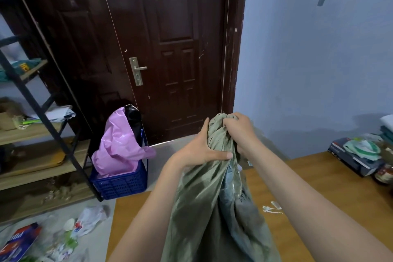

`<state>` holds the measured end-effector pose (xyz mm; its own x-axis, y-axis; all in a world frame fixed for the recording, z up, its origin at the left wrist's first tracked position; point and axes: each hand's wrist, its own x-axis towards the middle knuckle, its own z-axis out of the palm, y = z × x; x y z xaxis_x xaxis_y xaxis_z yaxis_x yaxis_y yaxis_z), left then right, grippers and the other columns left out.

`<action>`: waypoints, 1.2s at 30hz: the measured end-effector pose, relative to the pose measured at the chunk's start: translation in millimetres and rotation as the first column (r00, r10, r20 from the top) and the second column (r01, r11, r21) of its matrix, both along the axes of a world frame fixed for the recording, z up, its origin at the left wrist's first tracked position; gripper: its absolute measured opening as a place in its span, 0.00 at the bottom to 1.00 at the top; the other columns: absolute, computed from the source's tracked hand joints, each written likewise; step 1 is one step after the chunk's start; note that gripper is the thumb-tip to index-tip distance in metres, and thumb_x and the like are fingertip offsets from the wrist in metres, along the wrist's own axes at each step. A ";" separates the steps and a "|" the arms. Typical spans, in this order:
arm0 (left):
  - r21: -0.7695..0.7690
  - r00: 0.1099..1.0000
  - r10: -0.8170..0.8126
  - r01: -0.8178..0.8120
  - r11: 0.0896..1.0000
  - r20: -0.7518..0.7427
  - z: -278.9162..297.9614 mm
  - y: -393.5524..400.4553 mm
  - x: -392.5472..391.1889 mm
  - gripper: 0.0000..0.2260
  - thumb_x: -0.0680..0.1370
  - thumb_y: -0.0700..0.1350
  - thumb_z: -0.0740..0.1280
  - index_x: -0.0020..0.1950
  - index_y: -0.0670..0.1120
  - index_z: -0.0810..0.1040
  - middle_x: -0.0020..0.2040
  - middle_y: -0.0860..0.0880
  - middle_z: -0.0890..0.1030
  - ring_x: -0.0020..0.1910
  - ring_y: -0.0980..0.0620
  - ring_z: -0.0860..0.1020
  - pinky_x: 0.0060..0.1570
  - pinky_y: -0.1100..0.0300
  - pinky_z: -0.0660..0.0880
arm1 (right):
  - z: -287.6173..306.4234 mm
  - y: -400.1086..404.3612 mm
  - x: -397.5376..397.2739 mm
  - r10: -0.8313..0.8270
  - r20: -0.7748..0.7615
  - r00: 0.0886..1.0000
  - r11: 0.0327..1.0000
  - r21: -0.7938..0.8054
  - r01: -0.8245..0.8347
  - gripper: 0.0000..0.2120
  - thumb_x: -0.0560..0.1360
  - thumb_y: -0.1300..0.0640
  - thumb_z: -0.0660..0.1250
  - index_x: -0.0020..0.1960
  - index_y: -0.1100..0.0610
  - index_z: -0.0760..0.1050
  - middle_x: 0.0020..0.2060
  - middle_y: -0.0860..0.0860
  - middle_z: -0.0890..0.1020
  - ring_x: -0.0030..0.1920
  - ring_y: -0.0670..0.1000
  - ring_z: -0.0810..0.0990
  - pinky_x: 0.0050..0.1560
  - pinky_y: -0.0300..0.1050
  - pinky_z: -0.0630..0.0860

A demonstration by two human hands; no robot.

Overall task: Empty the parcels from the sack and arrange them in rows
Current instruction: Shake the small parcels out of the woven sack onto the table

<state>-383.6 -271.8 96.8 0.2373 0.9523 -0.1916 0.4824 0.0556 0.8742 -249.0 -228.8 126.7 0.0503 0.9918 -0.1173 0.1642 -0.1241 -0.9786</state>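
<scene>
Behind the wooden table stands a dark brown door with a metal handle, shut against a pale blue wall. Left of the door, a blue plastic crate sits on the floor with a pink plastic bag spilling out of it. Further left, a shelf rack with black metal legs holds cardboard and loose papers. Litter and wrappers lie on the grey floor at lower left. On the table's far right corner, a dark box and a heap of bags are well apart from the hands.

Sack: olive-green fabric, standing on the table with its long axis upright, gathered neck pointing up and slightly away from the camera, body widening downward past the bottom edge. Something pale blue shows in a fold near its middle; cannot tell what it is.

Left hand grips the neck from the left, thumb lying across the front of the cloth, fingers wrapped behind. Right hand sits just above and to the right, fingers curled into the bunched top. Both hands touch the sack at its upper end, close together; both forearms flank the sack's body.
</scene>
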 end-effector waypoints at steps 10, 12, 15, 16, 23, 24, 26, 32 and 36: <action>0.224 0.981 0.038 -0.081 0.971 0.191 -2.4 -2.2 15.1 0.51 0.62 0.34 0.80 0.76 0.54 0.54 0.63 0.56 0.75 0.60 0.63 0.76 0.54 0.72 0.73 | 15.2 -13.3 -11.2 -0.213 -0.458 0.863 0.942 -0.331 0.056 0.10 0.68 0.70 0.55 0.40 0.62 0.75 0.40 0.59 0.79 0.41 0.60 0.81 0.50 0.59 0.81; 0.241 0.970 0.170 -0.210 0.948 0.175 -6.0 -2.6 19.0 0.45 0.62 0.35 0.79 0.73 0.54 0.61 0.58 0.58 0.77 0.54 0.65 0.77 0.45 0.75 0.73 | 17.6 -15.6 -9.4 -0.157 -0.504 0.849 0.938 -0.345 -0.032 0.08 0.68 0.69 0.57 0.42 0.62 0.73 0.42 0.59 0.77 0.43 0.60 0.80 0.52 0.61 0.79; 0.209 0.948 0.266 -0.299 0.931 0.176 -16.7 0.2 19.5 0.34 0.61 0.40 0.78 0.64 0.53 0.72 0.50 0.55 0.81 0.47 0.58 0.80 0.43 0.62 0.79 | 20.3 -16.4 -0.6 0.062 -0.494 0.867 0.931 -0.284 -0.228 0.09 0.73 0.66 0.60 0.50 0.62 0.75 0.46 0.59 0.79 0.46 0.59 0.81 0.56 0.58 0.78; 0.185 0.942 0.280 -0.313 0.931 0.187 -18.5 1.2 20.0 0.29 0.61 0.39 0.78 0.59 0.53 0.75 0.47 0.54 0.82 0.44 0.57 0.81 0.42 0.59 0.80 | 20.8 -16.2 1.7 0.153 -0.390 0.908 0.931 -0.251 -0.265 0.09 0.74 0.63 0.61 0.53 0.60 0.76 0.49 0.59 0.80 0.48 0.58 0.81 0.57 0.58 0.78; 0.101 0.873 0.412 -0.450 0.887 0.261 -22.5 4.1 22.7 0.17 0.61 0.37 0.76 0.47 0.49 0.82 0.39 0.52 0.84 0.37 0.54 0.80 0.37 0.58 0.77 | 9.1 -19.0 12.6 0.174 0.449 0.877 0.942 0.184 -0.281 0.32 0.74 0.32 0.62 0.75 0.37 0.58 0.71 0.52 0.66 0.70 0.55 0.68 0.66 0.50 0.67; 0.125 0.880 0.401 -0.441 0.889 0.255 -22.1 3.7 24.1 0.17 0.63 0.37 0.75 0.48 0.51 0.82 0.40 0.54 0.85 0.40 0.55 0.82 0.39 0.58 0.79 | 4.0 -20.2 10.1 0.256 0.395 0.882 0.920 0.180 -0.348 0.36 0.71 0.30 0.64 0.75 0.37 0.57 0.70 0.50 0.68 0.69 0.52 0.70 0.66 0.49 0.69; 0.217 0.904 0.372 -0.414 0.884 0.209 -22.0 3.7 27.2 0.15 0.69 0.40 0.71 0.53 0.55 0.82 0.45 0.56 0.85 0.46 0.56 0.83 0.45 0.59 0.81 | -7.7 -21.6 7.5 0.329 0.444 0.833 0.887 0.158 -0.434 0.42 0.64 0.27 0.70 0.73 0.36 0.59 0.66 0.46 0.74 0.65 0.48 0.75 0.64 0.50 0.75; 0.176 0.893 0.316 -0.384 0.906 0.321 -15.5 -4.5 28.7 0.27 0.61 0.36 0.78 0.57 0.52 0.77 0.50 0.50 0.84 0.49 0.50 0.84 0.50 0.45 0.81 | -12.4 -16.3 12.3 0.202 0.336 0.920 0.922 0.251 -0.295 0.21 0.62 0.46 0.80 0.51 0.43 0.76 0.45 0.42 0.83 0.47 0.42 0.82 0.50 0.46 0.81; 0.132 0.873 0.254 -0.334 0.933 0.417 -12.4 -8.9 21.4 0.46 0.61 0.44 0.83 0.71 0.56 0.61 0.63 0.50 0.75 0.60 0.54 0.79 0.58 0.53 0.79 | 18.9 -17.1 16.6 0.114 0.546 0.830 0.880 0.332 -0.339 0.17 0.67 0.53 0.77 0.52 0.47 0.75 0.40 0.40 0.79 0.42 0.37 0.76 0.38 0.32 0.69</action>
